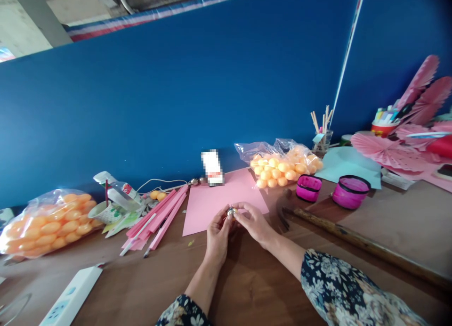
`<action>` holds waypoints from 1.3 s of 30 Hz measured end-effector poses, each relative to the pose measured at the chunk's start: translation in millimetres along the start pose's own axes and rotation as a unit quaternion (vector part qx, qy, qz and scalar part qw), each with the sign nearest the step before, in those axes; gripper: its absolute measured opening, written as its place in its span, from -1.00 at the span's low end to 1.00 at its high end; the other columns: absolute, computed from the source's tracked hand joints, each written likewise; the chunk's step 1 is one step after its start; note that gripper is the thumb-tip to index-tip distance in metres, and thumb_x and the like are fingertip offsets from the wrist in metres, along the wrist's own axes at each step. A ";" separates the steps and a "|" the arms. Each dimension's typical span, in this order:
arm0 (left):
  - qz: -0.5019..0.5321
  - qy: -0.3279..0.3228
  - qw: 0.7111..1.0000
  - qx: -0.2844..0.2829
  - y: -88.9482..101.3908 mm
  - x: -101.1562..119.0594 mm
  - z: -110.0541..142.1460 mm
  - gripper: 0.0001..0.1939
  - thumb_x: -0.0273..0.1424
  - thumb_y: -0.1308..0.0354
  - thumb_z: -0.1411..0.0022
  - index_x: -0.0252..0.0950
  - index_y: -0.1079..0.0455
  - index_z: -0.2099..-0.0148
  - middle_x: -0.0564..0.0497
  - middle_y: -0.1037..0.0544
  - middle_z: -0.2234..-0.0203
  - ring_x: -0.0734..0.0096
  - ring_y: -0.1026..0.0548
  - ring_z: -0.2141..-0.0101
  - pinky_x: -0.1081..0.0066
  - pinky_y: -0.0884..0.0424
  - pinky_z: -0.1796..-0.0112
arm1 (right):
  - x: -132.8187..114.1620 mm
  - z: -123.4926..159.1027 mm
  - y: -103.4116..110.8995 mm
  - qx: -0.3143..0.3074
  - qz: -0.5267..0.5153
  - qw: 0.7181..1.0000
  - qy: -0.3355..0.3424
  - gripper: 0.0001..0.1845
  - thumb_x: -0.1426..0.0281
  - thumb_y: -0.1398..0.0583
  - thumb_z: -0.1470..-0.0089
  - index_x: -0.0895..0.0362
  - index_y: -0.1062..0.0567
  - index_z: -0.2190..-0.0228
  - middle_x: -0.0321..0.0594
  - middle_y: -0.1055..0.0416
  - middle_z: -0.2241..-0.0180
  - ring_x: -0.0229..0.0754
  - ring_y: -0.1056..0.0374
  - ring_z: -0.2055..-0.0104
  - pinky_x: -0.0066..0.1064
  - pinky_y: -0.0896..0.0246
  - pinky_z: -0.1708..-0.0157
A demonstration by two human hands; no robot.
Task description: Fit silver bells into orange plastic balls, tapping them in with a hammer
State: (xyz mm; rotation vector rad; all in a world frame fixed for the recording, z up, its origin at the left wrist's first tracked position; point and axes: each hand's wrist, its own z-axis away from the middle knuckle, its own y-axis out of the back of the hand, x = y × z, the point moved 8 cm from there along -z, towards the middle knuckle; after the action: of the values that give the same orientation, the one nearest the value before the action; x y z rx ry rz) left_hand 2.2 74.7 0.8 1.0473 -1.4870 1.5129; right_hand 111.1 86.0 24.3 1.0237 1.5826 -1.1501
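Observation:
My left hand (217,234) and my right hand (252,222) meet over the brown table (247,288), at the near edge of a pink paper sheet (226,194). Both pinch a small shiny object (230,212) between their fingertips; it is too small to name. Their fingers are closed round it. Folded pink paper strips (158,217) lie just to the left of my hands.
Bags of orange balls sit at the left (45,222) and behind the sheet (282,166). Two pink round containers (332,188), a long wooden stick (363,243), pink paper fans (406,147), a cup of sticks (322,135), a power strip (70,297) and a plastic bottle (118,189) stand around. A blue wall is behind.

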 end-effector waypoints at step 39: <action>-0.031 -0.015 0.999 -0.012 -1.1 1.2 -0.8 -0.57 -0.34 -0.17 -0.02 -0.31 -0.30 0.02 -0.18 -0.42 0.08 0.17 -0.40 0.09 0.20 -0.33 0.11 | 4.6 0.3 -1.5 -0.002 -0.039 0.999 -0.035 -0.67 0.22 -0.17 0.05 0.12 -0.34 0.24 -0.23 -0.41 0.32 -0.24 -0.37 0.34 -0.39 -0.30 0.33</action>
State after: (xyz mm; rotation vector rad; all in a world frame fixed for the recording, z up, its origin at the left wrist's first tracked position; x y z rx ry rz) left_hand 2.7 75.5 2.3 1.0955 -1.4758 1.4379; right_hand 108.6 85.9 20.2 0.9159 1.5810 -1.2227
